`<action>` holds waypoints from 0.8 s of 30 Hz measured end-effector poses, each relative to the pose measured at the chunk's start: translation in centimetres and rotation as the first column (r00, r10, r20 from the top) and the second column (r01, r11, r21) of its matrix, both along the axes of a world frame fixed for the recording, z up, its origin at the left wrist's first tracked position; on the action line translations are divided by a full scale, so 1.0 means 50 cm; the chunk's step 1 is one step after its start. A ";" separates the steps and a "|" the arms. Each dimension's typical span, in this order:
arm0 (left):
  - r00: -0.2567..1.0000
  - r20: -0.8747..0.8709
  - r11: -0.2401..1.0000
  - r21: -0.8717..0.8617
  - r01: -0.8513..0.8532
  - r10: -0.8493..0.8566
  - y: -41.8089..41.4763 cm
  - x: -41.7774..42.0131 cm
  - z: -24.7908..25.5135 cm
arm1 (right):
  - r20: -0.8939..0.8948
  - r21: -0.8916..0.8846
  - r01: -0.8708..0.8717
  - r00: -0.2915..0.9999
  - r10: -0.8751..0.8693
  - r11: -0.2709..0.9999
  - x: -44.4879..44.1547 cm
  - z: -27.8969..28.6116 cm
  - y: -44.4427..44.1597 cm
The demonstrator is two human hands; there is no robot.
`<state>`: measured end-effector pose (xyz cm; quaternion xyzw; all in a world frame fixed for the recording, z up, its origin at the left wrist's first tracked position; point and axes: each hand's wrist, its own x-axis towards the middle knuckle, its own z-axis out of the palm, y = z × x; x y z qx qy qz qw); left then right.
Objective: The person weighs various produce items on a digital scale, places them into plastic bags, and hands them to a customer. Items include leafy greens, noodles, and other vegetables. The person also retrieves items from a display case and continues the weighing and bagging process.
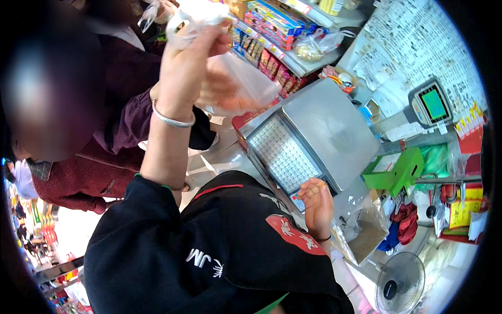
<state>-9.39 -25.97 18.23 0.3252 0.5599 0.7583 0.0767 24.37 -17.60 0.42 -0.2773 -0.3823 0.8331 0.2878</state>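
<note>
My left hand (188,64), with a pale bangle on its wrist, is raised at the upper left and shut on a thin clear plastic bag (182,29). Glare hides part of the bag. Beside this hand hangs another translucent bag (251,80) with a blurred orange shape at it; whether it is the same bag I cannot tell. My right hand (318,202) is loosely curled and empty, by the lower corner of the button keypad (284,153) of a weighing scale. The scale's bare metal platter (331,129) lies beyond the keypad; its green display (434,104) stands at the right.
Another person in a dark purple sleeve (127,121) stands close at the left, near a dark red garment (86,176). Shelves of packaged goods (274,23) are above. A green box (396,168), an open carton (364,239) and a fan (400,282) are at the right.
</note>
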 end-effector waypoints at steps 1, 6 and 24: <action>0.997 0.039 0.998 0.013 -0.061 0.060 -0.021 -0.029 -0.018 | 0.005 -0.011 -0.027 1.000 0.027 1.000 -0.013 -0.001 0.001; 0.974 0.055 0.971 0.076 -0.226 0.222 -0.075 -0.077 -0.070 | 0.054 -0.033 -0.144 0.988 0.146 0.989 -0.055 -0.009 0.001; 0.801 -0.526 0.776 -0.363 -0.516 0.286 -0.299 0.180 -0.309 | 0.090 -0.096 -0.317 0.941 0.325 0.944 -0.095 -0.050 0.017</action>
